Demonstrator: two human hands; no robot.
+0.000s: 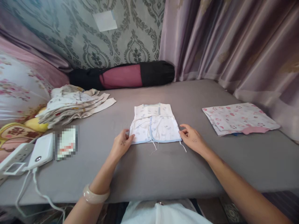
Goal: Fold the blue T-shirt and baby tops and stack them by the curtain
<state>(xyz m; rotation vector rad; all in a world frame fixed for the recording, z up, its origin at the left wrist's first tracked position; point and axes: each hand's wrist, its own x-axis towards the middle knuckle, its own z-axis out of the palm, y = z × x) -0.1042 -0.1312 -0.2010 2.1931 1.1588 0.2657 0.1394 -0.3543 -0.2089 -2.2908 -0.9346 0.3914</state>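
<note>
A small white baby shirt (142,127) with blue trim and a faint print lies flat in front of me, its sleeves folded across the upper part. Thin white ties hang from its lower edge. My left hand (122,141) pinches the lower left corner between thumb and fingers. On the other side, my right hand (192,138) has the lower right corner between thumb and fingertips, beside a loose tie. The cloth rests on the grey bed surface (158,171).
A pile of baby clothes (74,102) lies left, near a power bank (43,149) with cables and a power strip (17,158). Folded pink-printed cloth (238,118) is on the right. A black and pink long bag (121,76) lies along the wall.
</note>
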